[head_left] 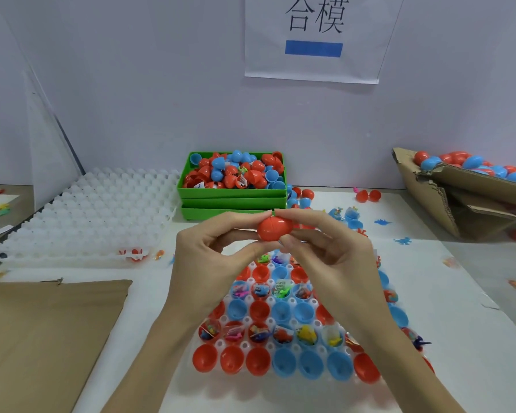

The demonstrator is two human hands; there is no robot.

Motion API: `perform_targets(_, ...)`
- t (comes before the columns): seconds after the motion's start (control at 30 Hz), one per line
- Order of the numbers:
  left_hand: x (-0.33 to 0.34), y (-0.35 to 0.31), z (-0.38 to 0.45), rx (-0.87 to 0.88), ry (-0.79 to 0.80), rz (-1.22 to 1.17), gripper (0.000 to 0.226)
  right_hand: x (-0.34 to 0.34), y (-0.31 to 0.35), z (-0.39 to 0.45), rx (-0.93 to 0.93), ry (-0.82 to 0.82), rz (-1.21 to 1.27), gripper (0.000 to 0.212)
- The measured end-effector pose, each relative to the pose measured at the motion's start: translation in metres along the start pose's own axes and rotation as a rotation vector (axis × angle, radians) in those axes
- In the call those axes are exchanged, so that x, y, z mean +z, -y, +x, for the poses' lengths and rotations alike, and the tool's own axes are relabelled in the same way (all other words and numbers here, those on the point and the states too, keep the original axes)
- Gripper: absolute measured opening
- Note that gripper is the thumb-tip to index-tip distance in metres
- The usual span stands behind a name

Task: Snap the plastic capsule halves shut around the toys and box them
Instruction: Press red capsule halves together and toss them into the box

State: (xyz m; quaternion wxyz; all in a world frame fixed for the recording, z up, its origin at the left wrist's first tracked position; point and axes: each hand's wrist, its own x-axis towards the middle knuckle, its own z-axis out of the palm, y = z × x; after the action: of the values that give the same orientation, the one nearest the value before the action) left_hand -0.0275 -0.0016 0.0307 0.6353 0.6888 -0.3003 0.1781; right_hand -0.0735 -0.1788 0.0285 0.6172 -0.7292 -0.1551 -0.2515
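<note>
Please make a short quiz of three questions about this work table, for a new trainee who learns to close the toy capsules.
1. True or false: both hands hold the red capsule above the tray of halves.
2. Where do the closed capsules lie? A) in the cardboard box at the right; B) in the green bin; C) on the empty white tray.
3. Fill in: the front row of the tray holds three red halves, three ____ halves, then one red half.

Key
1. True: the left hand and the right hand pinch it from its two ends.
2. A.
3. Blue.
</note>
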Motion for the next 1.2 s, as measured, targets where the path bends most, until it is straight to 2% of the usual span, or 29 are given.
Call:
perform_targets(0.13, 0.003, 0.000, -0.001, 0.113, -0.010, 0.160, 0.039, 0.002, 0.000, -0.003, 0.023, -0.010, -0.011, 0.037)
perform_targets(0.3, 0.008, 0.002, -0.006, 0.266, -0.016, 0.386, 0.041, 0.018, 0.002, -0.011, 0.060, -0.122, -0.088, 0.050)
perform_targets(0.47, 0.015, 0.005, -0.011, 0.353, 0.002, 0.475, 0.043, 0.019, -0.002, -0.011, 0.074, -0.164, -0.243, 0.027)
perform_targets(0.67, 0.017, 0.008, -0.011, 0.309, 0.047, 0.444, 0.045, 0.015, -0.006, -0.010, 0.052, -0.101, -0.308, 0.030)
perform_targets(0.73, 0.012, 0.008, -0.007, 0.216, 0.120, 0.370, 0.044, 0.006, -0.006, -0.005, 0.103, -0.012, -0.164, 0.026)
perform_targets(0.83, 0.003, 0.009, -0.002, 0.076, 0.187, 0.219, 0.044, -0.005, -0.001, 0.001, 0.167, 0.166, 0.171, 0.035)
perform_targets(1.0, 0.008, 0.000, -0.005, 0.042, 0.217, 0.034, 0.040, -0.005, 0.001, 0.000, 0.297, 0.386, 0.702, 0.045)
perform_targets(1.1, 0.008, -0.004, -0.005, 0.021, 0.184, -0.031, 0.033, -0.003, 0.000, 0.000, 0.334, 0.428, 0.877, 0.048)
perform_targets(1.2, 0.009, -0.006, -0.005, 0.033, 0.171, -0.054, 0.034, 0.000, -0.002, 0.000, 0.342, 0.416, 0.926, 0.056)
